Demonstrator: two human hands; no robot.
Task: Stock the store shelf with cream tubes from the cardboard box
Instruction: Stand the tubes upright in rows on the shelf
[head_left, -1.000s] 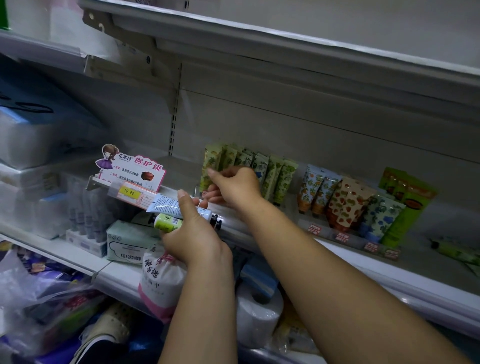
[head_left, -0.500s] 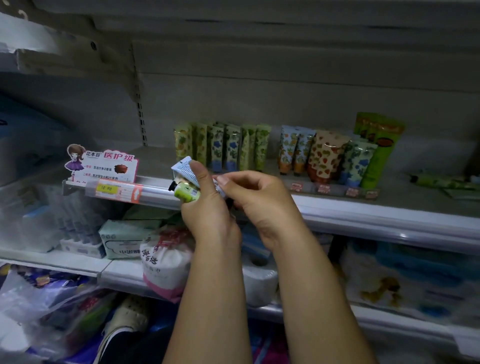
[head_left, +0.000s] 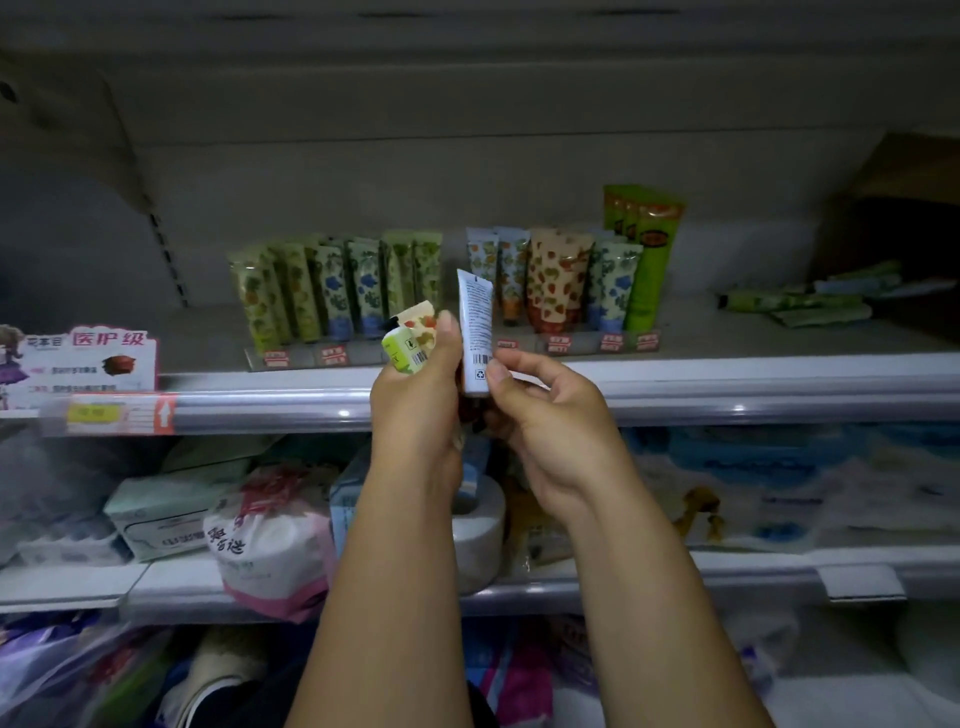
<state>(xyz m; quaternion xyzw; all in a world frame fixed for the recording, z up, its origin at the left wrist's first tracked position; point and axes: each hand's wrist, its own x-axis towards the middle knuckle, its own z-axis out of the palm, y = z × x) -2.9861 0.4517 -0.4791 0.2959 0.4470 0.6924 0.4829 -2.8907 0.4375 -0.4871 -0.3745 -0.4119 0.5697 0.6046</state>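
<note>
A pale tube (head_left: 476, 332) is pinched upright by the right hand (head_left: 553, 428), before the shelf (head_left: 727, 400). Two tubes (head_left: 410, 345) are gripped in the left hand (head_left: 415, 410). Stocked tubes (head_left: 337, 291) are lined up behind.

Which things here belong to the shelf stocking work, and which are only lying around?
Job: white tube pinched by right hand; bundle of tubes in left hand; standing tubes; shelf.
Lying about: toilet roll; tissue pack; pink sign.
</note>
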